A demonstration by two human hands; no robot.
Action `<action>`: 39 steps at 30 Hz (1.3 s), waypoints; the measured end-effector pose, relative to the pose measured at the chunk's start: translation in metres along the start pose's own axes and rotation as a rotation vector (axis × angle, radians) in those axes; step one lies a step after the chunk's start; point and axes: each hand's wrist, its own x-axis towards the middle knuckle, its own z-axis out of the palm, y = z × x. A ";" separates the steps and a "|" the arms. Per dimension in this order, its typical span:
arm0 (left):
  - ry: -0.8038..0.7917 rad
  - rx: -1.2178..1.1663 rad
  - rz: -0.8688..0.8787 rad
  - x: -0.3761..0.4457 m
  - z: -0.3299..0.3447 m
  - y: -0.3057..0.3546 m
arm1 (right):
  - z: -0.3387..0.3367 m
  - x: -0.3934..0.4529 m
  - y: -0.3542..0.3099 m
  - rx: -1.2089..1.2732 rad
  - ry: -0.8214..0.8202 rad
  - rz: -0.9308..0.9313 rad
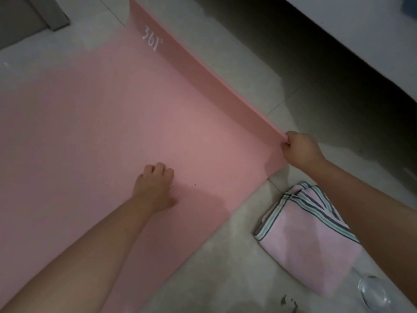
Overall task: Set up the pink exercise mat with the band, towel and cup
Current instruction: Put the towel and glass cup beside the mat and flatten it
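The pink exercise mat (108,123) lies unrolled across the pale tiled floor, with white "361°" lettering near its far end. My right hand (297,148) pinches the mat's near right corner and holds that edge lifted off the floor. My left hand (155,186) rests on the mat surface with its fingers curled, pressing down. A folded pink towel (309,240) with striped borders lies on the floor to the right of the mat, partly under my right forearm. A clear glass cup (373,291) sits at the bottom right. No band is in view.
A white furniture edge (352,30) runs along the upper right, with dark shadow beneath it. A grey panel (33,16) stands at the top left. A small dark object (287,301) lies on the floor near the bottom edge.
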 end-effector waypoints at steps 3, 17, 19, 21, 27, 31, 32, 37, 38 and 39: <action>-0.010 0.001 -0.006 -0.003 0.001 0.003 | -0.001 -0.002 0.002 0.009 -0.007 -0.008; -0.020 0.006 0.004 -0.011 0.007 0.009 | 0.002 -0.011 0.011 -0.048 -0.023 -0.028; -0.025 0.007 0.004 -0.012 0.008 0.009 | 0.002 -0.012 0.012 -0.043 -0.030 -0.027; -0.024 0.009 0.011 -0.013 0.008 0.010 | 0.003 -0.014 0.015 -0.035 -0.041 -0.019; -0.019 0.025 0.015 -0.013 0.008 0.010 | 0.010 -0.017 0.018 -0.001 -0.042 0.039; 0.017 0.041 -0.017 -0.004 -0.004 0.012 | 0.017 -0.022 0.005 -0.064 0.170 -0.097; 0.034 0.043 -0.031 0.000 -0.007 0.014 | 0.019 -0.023 0.003 -0.138 0.255 -0.196; 0.195 -0.123 -0.136 0.032 -0.020 0.011 | 0.033 -0.023 -0.020 -0.461 0.348 -0.708; 0.188 -0.149 -0.152 0.040 -0.021 0.008 | 0.039 -0.022 -0.027 -0.488 0.296 -0.745; 0.151 -0.159 -0.161 0.046 -0.021 0.004 | 0.045 -0.022 -0.034 -0.532 0.226 -0.754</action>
